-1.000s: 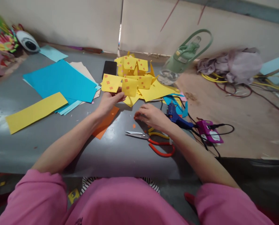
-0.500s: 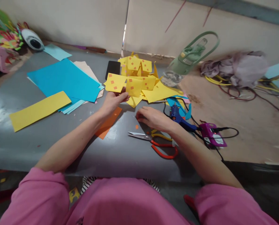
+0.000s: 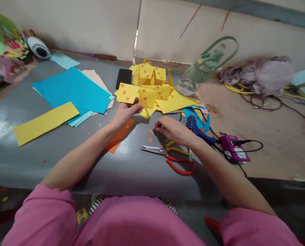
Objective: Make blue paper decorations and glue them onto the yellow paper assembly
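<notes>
My left hand (image 3: 125,111) grips a folded yellow paper piece (image 3: 147,98) dotted with small orange squares, fingers partly hidden behind it. More spotted yellow paper shapes (image 3: 152,72) stand just beyond. My right hand (image 3: 171,128) rests low over the grey tabletop with thumb and fingers curled together; whether a tiny scrap is between them I cannot make out. Small orange paper squares (image 3: 150,139) lie beside its fingertips. Scissors (image 3: 179,159) with red handles lie slightly spread below that hand. An orange paper strip (image 3: 119,136) lies partly under my left forearm.
Blue paper sheets (image 3: 72,89) and a yellow strip (image 3: 46,123) lie at left. A phone (image 3: 124,78) is behind my left hand. On the right are a blue glue gun (image 3: 200,132), a purple power strip (image 3: 233,148) with cables, and a green-topped bottle (image 3: 201,70).
My right hand has shifted slightly right, uncovering more small orange squares. My left hand still holds the yellow piece, almost in the same place. The view has tilted a little.
</notes>
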The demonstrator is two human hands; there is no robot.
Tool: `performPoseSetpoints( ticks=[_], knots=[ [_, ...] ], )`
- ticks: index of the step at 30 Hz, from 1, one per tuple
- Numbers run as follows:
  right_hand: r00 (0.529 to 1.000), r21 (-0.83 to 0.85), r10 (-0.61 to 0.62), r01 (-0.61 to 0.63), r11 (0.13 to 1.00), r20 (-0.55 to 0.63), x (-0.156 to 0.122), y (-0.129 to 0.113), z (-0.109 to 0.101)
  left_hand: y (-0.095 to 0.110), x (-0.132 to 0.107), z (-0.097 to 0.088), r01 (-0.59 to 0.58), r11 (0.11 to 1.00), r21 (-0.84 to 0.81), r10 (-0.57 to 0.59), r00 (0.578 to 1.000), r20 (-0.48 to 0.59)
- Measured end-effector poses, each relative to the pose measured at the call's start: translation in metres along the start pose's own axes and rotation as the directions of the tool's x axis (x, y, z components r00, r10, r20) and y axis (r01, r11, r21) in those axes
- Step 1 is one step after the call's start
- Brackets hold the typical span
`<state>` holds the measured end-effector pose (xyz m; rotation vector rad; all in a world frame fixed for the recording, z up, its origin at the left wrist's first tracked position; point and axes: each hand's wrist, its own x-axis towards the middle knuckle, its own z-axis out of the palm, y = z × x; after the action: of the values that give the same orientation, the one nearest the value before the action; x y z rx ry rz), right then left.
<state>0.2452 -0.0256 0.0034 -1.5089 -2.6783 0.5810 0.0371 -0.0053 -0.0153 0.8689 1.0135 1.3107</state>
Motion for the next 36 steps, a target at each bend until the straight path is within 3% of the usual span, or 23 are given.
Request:
performPoseSetpoints(
  ticks=[7,17,20,24,30,36],
  knots=[
    [0.999,-0.006,0.046,-0.046,0.999,0.009,0.006,-0.007,0.010,-0.003,0.002,-0.002,-0.012,0.999,-0.046,0.013,1.000,0.016],
    [0.996,-0.023,0.081,-0.080,0.997,0.031,0.005,-0.010,0.006,-0.003,0.001,-0.002,-0.012,1.000,-0.005,0.012,1.000,0.025],
    [0.986,0.141,0.076,-0.055,0.988,-0.147,0.001,-0.010,0.002,-0.002,-0.001,-0.001,-0.009,1.000,-0.011,0.010,0.999,0.033],
    [0.903,0.454,0.122,0.087,0.887,-0.411,0.011,-0.013,0.000,-0.003,-0.002,-0.001,-0.027,1.000,0.004,0.027,0.995,0.091],
    [0.840,0.660,0.206,0.219,0.719,-0.502,0.035,-0.014,0.004,-0.006,0.000,-0.002,-0.043,0.999,0.017,0.042,0.994,0.101],
    [0.793,0.637,0.248,0.215,0.740,-0.556,0.037,-0.016,0.005,-0.007,-0.002,-0.001,-0.064,0.997,0.032,0.059,0.990,0.130]
  ],
)
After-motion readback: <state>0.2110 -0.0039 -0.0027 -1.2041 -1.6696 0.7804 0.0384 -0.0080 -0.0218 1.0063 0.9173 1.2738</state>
